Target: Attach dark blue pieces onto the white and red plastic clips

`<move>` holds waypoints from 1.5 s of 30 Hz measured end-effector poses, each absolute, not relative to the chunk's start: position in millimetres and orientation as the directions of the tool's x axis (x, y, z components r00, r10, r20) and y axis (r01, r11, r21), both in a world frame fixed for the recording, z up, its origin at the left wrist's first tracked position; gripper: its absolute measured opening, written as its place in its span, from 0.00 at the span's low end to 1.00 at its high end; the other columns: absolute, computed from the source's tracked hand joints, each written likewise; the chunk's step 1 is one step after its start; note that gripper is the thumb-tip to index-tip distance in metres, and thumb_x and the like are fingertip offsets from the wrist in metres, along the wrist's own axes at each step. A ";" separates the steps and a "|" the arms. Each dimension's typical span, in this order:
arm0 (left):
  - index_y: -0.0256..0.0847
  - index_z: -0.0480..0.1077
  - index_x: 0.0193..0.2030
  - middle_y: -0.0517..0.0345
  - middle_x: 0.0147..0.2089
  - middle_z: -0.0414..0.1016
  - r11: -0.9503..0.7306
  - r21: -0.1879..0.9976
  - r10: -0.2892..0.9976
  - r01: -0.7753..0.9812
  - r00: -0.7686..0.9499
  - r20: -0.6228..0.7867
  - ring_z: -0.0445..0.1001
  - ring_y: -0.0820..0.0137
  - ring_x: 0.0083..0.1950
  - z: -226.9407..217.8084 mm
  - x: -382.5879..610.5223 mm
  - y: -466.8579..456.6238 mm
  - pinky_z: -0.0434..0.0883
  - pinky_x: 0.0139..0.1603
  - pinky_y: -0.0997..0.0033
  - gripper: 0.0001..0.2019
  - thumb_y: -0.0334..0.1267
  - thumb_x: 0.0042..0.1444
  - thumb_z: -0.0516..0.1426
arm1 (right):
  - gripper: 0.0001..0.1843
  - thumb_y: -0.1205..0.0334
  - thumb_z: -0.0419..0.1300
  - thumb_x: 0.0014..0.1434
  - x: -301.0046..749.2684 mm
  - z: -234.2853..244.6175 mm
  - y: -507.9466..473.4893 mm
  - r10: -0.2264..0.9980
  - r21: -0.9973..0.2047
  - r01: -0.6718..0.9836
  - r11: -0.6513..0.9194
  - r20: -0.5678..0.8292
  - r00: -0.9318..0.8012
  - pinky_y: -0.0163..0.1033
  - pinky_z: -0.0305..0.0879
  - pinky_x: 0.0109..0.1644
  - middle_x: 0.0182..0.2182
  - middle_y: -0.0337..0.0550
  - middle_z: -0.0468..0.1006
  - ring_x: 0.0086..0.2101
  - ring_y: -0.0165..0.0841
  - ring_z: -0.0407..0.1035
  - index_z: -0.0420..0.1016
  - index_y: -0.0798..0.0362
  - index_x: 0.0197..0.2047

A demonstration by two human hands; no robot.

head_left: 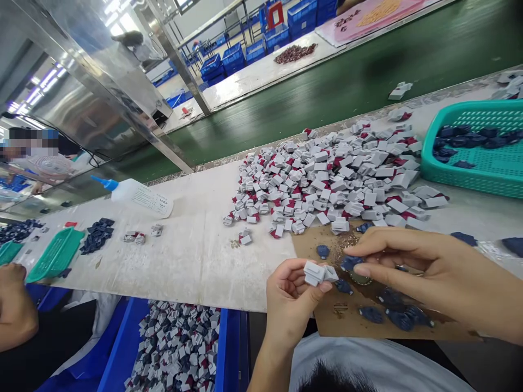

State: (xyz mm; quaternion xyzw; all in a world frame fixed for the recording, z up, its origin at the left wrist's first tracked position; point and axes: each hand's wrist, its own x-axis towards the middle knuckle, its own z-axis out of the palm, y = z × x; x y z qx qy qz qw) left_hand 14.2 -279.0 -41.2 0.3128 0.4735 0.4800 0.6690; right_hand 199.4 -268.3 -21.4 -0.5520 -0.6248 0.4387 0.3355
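Light-grey plastic part [314, 273] is pinched between thumb and fingers of the left hand [294, 305] at lower centre, seen over the left edge of a cardboard sheet [341, 326]. Just to its right, a dark-blue piece [350, 263] is gripped by the right hand's [437, 272] fingertips. Movement is bounded above by a grey-and-red heap [322, 185] and at upper right by a green basket [457, 175]; room is left toward centre-left, where white tabletop [200, 234] is spread between heap and squeeze bottle [143, 198].
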 end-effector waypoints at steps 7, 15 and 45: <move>0.37 0.74 0.32 0.56 0.32 0.78 0.335 0.895 0.942 -0.293 0.098 -0.321 0.76 0.73 0.33 -37.8 16.3 -280.0 0.71 0.34 0.81 0.12 0.34 0.40 0.69 | 0.18 0.43 0.58 0.53 191.2 -16.3 -266.6 0.974 -0.933 0.359 0.038 -0.045 -0.221 0.31 0.66 0.18 0.24 0.43 0.74 0.22 0.32 0.70 0.77 0.48 0.33; 0.38 0.73 0.33 0.56 0.33 0.78 0.295 0.933 0.955 -0.207 0.081 -0.284 0.76 0.74 0.34 -39.1 17.6 -280.4 0.70 0.33 0.82 0.10 0.33 0.42 0.67 | 0.10 0.53 0.56 0.59 191.4 -20.2 -270.5 0.954 -0.897 0.406 0.174 0.052 -0.294 0.29 0.61 0.19 0.25 0.39 0.73 0.21 0.26 0.68 0.74 0.48 0.33; 0.40 0.55 0.34 0.68 0.22 0.53 0.069 0.998 0.870 -0.003 0.490 -0.059 0.51 0.79 0.21 -45.9 26.0 -276.3 0.50 0.23 0.78 0.06 0.29 0.51 0.50 | 0.25 0.37 0.59 0.51 151.9 -2.8 -233.0 0.984 -0.941 -0.309 -0.135 -0.164 0.069 0.32 0.68 0.38 0.29 0.43 0.75 0.32 0.29 0.70 0.76 0.53 0.31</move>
